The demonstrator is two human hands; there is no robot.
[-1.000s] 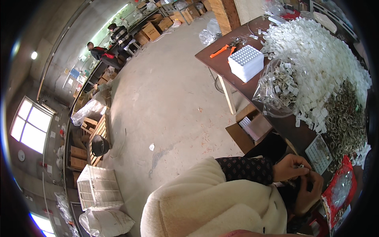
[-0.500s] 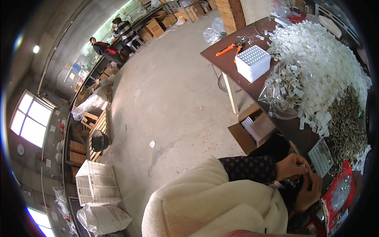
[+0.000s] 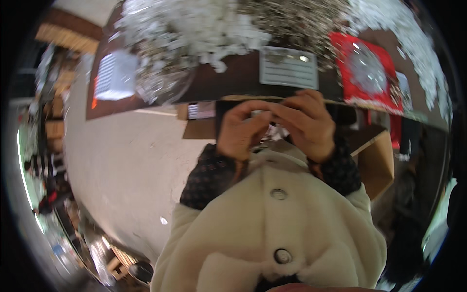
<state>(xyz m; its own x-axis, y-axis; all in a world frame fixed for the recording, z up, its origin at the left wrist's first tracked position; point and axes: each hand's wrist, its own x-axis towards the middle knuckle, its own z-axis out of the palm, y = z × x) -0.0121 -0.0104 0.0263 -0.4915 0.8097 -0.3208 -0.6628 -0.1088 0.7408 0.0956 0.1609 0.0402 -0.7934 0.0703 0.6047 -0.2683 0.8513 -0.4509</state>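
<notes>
My left hand [image 3: 243,129] and my right hand [image 3: 310,125] meet just off the table's near edge. Their fingertips are pinched together, with a small pale bit showing between them, too small and blurred to name. A grey rectangular tray [image 3: 288,80] with rows of slots lies on the table right beyond my hands. To its right is a red bag [image 3: 346,63] with a clear window, its lower end at the table edge. Behind the tray spread heaps of small white plastic pieces [image 3: 194,24] and small brownish metal-looking pieces [image 3: 304,19].
On the dark table [image 3: 221,80], a white block-shaped stack [image 3: 116,78] stands at the left beside a clear plastic bag [image 3: 168,85] of small parts. Below the edge are an open cardboard box [image 3: 382,160] at right and another carton [image 3: 199,129] at left. Two people sit far left.
The view has swung right toward the table, so my hands now sit near the middle of the picture. They stay close together, fingers pinched.
</notes>
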